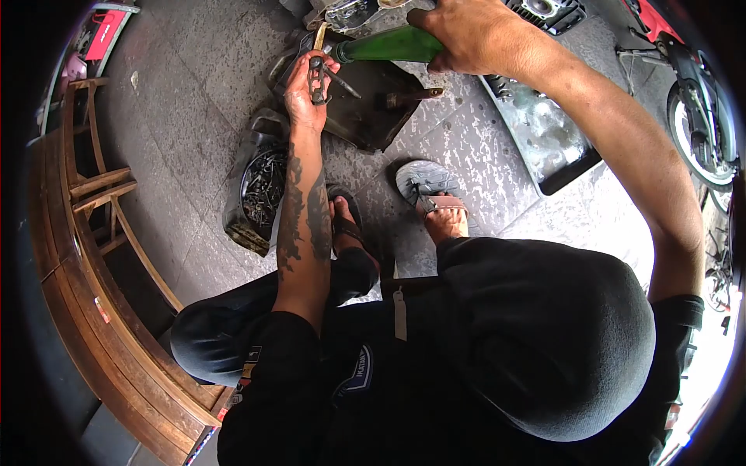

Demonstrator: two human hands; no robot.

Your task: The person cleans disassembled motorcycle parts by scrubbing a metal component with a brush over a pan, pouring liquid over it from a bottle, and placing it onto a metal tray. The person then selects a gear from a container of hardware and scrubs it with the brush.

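Observation:
Up at the top centre, my right hand (466, 35) is wrapped round a green glass bottle (392, 45), which lies nearly level with its neck pointing left. The bottle's mouth is close to my left hand (305, 89). My left fingers are closed on a small metal part (317, 80) with a slotted body and a thin rod sticking out to the right. Under both hands is a dark, oily tray (365, 128). A brush (412, 98) rests on that tray, its handle over the right edge.
A cut container (247, 203) full of bolts stands left of my feet. Right of them lies a metal tray (544, 132). Engine parts (542, 9) are at the top. A wooden bench (116, 326) curves along the left, and a motorcycle (699, 116) stands at the right.

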